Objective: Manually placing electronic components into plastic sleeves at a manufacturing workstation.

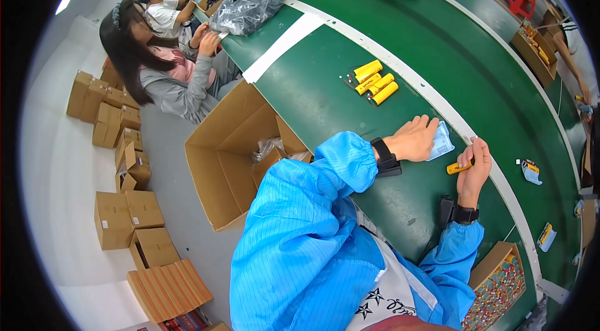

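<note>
My left hand (pixel 414 138) reaches across the green work surface, its bent fingers holding the near side of a light-blue plastic shell (pixel 442 142). Close by on the right, my right hand (pixel 476 162) is closed around a yellow cylindrical battery (pixel 459 168) with dark print; a thumb and fingertips pinch together above it. What that pinch holds, perhaps a thin wire, is too small to tell. Farther off to the left lie several yellow batteries (pixel 376 83) in a loose group, with thin leads at their left ends.
A white rail (pixel 400 56) separates the work surface from a green conveyor (pixel 450 62) carrying blue shells, some with batteries (pixel 531 171). At lower right stands a carton of small wired parts (pixel 500 287). An open cardboard box (pixel 215 162) sits left; a person (pixel 181 68) works beyond it.
</note>
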{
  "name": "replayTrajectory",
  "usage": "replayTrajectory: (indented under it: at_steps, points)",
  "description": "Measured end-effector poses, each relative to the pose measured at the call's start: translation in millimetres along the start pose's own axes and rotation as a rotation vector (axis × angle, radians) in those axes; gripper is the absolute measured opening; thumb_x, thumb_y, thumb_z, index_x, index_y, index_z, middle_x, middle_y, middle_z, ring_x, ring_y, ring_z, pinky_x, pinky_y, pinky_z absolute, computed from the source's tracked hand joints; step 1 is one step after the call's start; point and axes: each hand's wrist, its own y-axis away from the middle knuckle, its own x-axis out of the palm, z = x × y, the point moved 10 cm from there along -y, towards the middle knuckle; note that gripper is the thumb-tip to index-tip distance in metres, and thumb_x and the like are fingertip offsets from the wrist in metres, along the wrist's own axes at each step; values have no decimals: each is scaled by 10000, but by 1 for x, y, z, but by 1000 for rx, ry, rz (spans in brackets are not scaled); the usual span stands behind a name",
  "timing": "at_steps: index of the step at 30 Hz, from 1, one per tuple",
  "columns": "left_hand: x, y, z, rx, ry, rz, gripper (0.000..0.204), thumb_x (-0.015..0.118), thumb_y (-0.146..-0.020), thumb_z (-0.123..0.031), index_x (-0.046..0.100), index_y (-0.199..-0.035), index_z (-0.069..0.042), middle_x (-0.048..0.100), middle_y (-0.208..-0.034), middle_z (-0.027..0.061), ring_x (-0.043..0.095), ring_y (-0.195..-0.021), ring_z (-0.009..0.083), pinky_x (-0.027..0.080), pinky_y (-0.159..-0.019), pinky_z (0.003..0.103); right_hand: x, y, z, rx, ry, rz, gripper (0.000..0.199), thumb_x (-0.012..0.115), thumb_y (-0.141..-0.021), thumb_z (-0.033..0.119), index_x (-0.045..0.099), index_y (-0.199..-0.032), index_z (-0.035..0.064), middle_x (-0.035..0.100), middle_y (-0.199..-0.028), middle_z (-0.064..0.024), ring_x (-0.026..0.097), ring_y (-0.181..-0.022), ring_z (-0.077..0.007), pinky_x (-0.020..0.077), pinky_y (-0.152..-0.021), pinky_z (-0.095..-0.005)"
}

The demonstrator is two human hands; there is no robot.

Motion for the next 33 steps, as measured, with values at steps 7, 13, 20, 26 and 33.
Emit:
replayTrajectory:
  at_steps: [7, 13, 20, 26, 33]
  points:
    - [10, -7, -13, 90, 36, -65, 528, 629, -827, -177, 442, -1269, 43, 531, -1086, 261, 536, -1003, 417, 460, -855, 476, -9, 6, -11, 160, 82, 15, 124, 545, -968, 127, 596, -990, 16, 491, -655, 5, 426, -506, -78, 350, -465, -236]
    - [-4, 0, -7, 96, 11, -133, 520, 646, -822, -180, 466, -1272, 7, 562, -1044, 222, 552, -977, 401, 467, -822, 478, 34, 11, -32, 271, 207, 188, 134, 565, -961, 139, 587, -992, 11, 611, -800, -49, 556, -579, -112, 459, -518, -259]
    - [1, -3, -9, 106, 26, -96, 534, 642, -837, -197, 464, -1299, 2, 564, -1054, 199, 545, -999, 379, 455, -861, 455, 29, 6, -14, -85, 679, 76, 158, 627, -918, 158, 652, -976, 13, 648, -952, -59, 609, -814, -179, 505, -745, -307]
    - [-1, 1, -7, 109, 39, -103, 503, 634, -849, -203, 485, -1283, 4, 567, -1075, 183, 545, -1004, 360, 455, -867, 437, 37, 1, -15, -268, 1163, 56, 106, 676, -818, 155, 723, -876, 79, 570, -1213, -112, 425, -1174, -331, 370, -996, -423]
    - [-2, -2, -7, 95, 74, -66, 498, 626, -847, -195, 487, -1273, 22, 569, -1061, 176, 544, -1002, 353, 457, -856, 437, 33, 0, -28, -169, 1066, 71, 92, 674, -803, 143, 738, -845, 92, 567, -1218, -120, 407, -1182, -343, 372, -994, -423]
